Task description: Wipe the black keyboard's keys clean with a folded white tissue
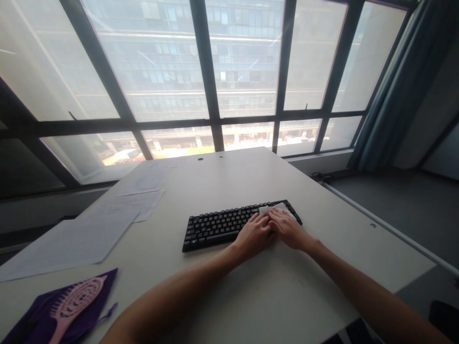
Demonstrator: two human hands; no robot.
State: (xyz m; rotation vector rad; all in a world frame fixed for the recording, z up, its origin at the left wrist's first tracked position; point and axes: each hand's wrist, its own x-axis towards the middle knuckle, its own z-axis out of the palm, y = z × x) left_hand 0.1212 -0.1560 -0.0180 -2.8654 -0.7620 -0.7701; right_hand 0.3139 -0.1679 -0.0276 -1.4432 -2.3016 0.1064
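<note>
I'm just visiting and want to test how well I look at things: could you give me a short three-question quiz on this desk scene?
1. True or false: both hands rest at the right end of the black keyboard.
2. What lies under the fingertips of the left hand and right hand? A) a white wipe B) a pen C) a phone
3. Which thing lies on the purple cloth at the near left corner of the table?

Key
1. True.
2. A, the white wipe, pressed flat on the keys.
3. A pink hairbrush; loose paper sheets lie beyond it.
</note>
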